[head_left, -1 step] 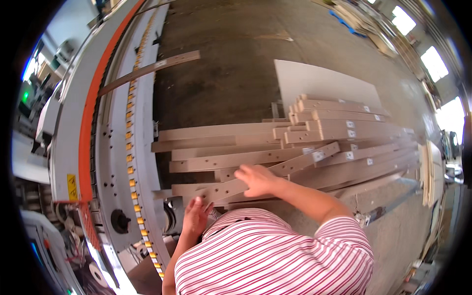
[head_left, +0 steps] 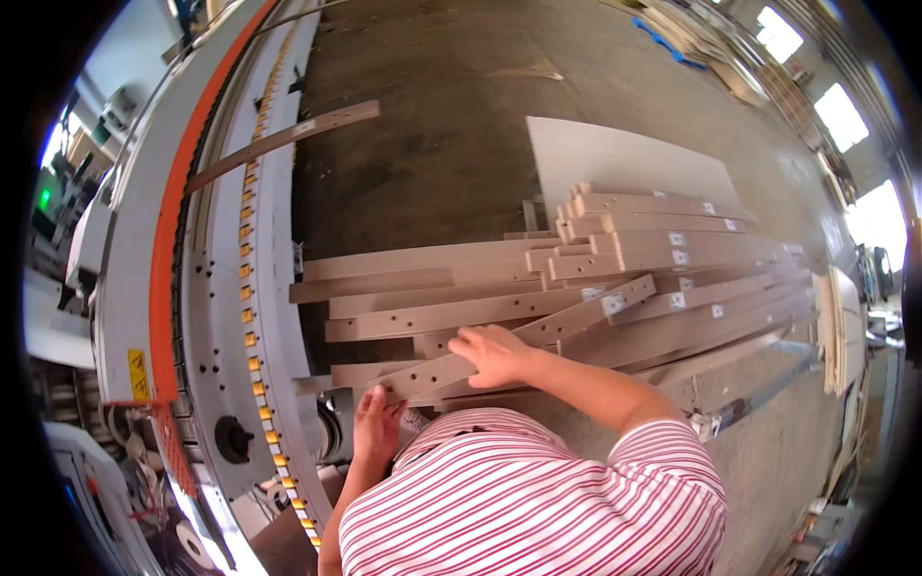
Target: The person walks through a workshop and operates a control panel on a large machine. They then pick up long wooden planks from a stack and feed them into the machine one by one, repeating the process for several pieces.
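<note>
A long brown board strip [head_left: 576, 322] with several drilled holes and a white label lies at a slant across other strips in front of me. My left hand [head_left: 377, 427] pinches the near left end of this strip between thumb and fingers. Farther along it, my right hand [head_left: 495, 355] grips the strip from above, with the fingers bent over its far edge. Under and beyond it lie more brown strips [head_left: 432, 317], some with holes, side by side. A higher stack of labelled strips [head_left: 672, 235] rises to the right.
To my left runs a long machine with an orange rail [head_left: 182, 211] and a row of yellow rollers [head_left: 252, 339]. One brown strip [head_left: 288, 137] juts out from it over the floor. A pale panel [head_left: 624, 158] stands behind the stack. Boards on a blue pallet [head_left: 672, 40] lie far right.
My right hand has come down onto the slanted strip and closed on its edge. My left fingers have closed on the strip's left end. The whole view has shifted slightly.
</note>
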Tool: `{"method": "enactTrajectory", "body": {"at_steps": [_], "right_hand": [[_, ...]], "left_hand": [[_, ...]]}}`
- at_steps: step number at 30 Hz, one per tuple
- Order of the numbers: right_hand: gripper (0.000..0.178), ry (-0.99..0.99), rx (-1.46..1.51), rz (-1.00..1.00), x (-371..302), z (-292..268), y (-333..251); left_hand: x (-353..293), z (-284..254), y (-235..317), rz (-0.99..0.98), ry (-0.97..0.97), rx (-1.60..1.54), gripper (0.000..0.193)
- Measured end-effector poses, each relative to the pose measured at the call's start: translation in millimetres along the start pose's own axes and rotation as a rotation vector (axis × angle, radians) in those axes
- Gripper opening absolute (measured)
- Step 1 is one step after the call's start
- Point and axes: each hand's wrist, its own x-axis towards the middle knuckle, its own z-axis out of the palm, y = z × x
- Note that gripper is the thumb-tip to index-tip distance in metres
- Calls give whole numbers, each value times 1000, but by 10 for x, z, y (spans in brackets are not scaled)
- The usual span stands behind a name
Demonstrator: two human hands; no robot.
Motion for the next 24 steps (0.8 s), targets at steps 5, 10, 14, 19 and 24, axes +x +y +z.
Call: {"method": "enactTrajectory", "body": {"at_steps": [5, 10, 14, 19, 24], "right_hand": [[53, -128, -75, 93, -193, 39, 356], [53, -102, -141, 183, -602, -160, 546], [49, -143, -143, 148, -620, -374, 428], [54, 11, -107, 72, -512, -198, 400], [51, 78, -35, -100, 72, -28, -216]], "left_hand": [[-90, 114, 109, 62, 129, 49, 12], [-15, -408, 505, 239, 264, 54, 23], [-195, -778, 874, 433, 393, 29, 27], [-326, -1155, 1619, 744, 633, -39, 20], [-9, -1508, 1928, 850, 669, -185, 16]]}}
